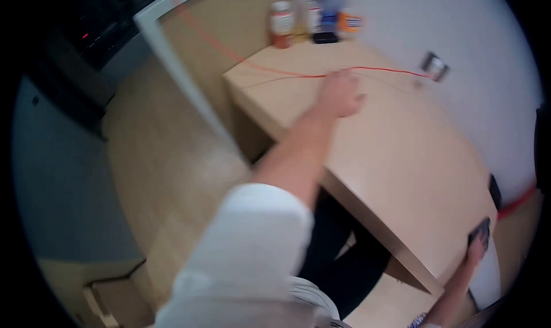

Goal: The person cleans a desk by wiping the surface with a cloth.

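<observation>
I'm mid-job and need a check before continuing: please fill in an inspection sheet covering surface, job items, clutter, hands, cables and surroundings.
Surface: pale wood-grain desk top, bare across the middle.
Job items: thin red cable across the far part; flat dark object, too blurred to identify.
Clutter: row of clear and white labelled bottles at the far end; small black block before them.
Hands: left hand at the cable, grip unclear; right hand holds the dark object.
Cables: the red one runs toward a pale boxy wall fitting; connection unclear.
Surroundings: white wall; tan white-framed panel.
</observation>
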Action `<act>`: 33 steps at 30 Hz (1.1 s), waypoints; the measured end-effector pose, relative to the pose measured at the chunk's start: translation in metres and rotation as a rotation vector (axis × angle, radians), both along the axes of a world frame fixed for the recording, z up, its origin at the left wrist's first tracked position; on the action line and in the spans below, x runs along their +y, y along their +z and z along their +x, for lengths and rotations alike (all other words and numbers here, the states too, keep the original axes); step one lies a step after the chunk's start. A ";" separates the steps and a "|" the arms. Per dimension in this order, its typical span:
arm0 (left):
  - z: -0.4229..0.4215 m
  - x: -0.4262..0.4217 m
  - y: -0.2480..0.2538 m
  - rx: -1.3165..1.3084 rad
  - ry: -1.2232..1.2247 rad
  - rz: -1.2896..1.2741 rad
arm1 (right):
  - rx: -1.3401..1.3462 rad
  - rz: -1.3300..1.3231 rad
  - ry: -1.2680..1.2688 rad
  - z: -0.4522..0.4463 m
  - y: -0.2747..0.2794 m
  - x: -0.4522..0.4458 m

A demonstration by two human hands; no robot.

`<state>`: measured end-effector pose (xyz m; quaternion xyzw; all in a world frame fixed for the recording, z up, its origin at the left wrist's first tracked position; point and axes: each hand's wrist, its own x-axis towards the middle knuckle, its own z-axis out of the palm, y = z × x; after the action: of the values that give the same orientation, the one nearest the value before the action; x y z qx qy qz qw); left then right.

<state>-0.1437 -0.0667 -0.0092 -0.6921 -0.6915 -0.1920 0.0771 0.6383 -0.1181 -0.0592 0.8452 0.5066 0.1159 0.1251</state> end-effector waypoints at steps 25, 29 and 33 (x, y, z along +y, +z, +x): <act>0.007 0.014 0.002 -0.005 0.072 -0.035 | 0.575 0.411 0.904 -0.611 0.039 0.030; 0.001 0.009 -0.012 0.018 -0.017 0.186 | 0.644 0.184 0.868 -0.566 0.055 0.032; -0.014 0.013 -0.013 0.038 -0.056 0.135 | 0.556 0.228 0.646 -0.454 0.050 0.056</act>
<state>-0.1576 -0.0540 -0.0218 -0.7080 -0.6557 -0.2271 0.1315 0.1846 -0.0623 -0.0096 0.6508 0.7432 -0.0277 -0.1527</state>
